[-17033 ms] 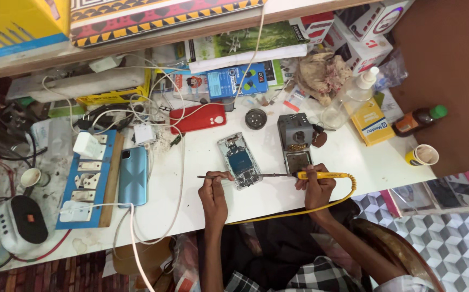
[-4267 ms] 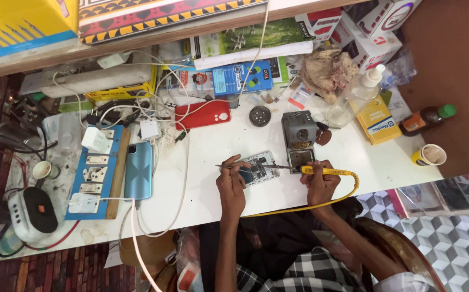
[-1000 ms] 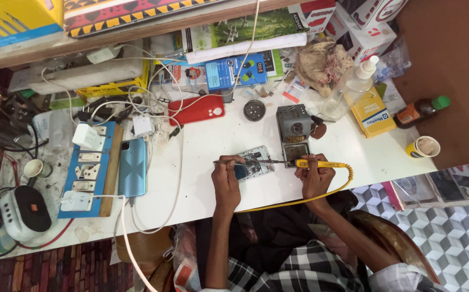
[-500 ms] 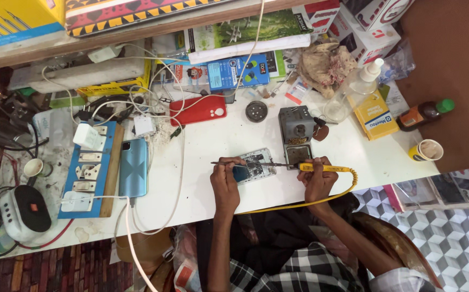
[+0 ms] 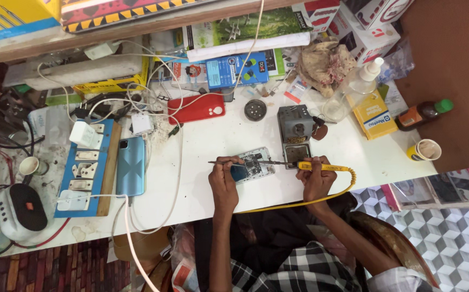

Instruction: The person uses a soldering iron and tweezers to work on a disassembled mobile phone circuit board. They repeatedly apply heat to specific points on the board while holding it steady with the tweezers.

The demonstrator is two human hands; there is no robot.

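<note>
Opened phone (image 5: 252,165) lies beside grey stand (image 5: 295,125).

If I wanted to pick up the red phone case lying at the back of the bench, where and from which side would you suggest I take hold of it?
Grip the red phone case across its two long edges near the right end, coming straight down from above. It lies flat with its long axis running left to right, and white cables drape over its left end, so the right end, near the round black disc, looks the freer part.
</note>
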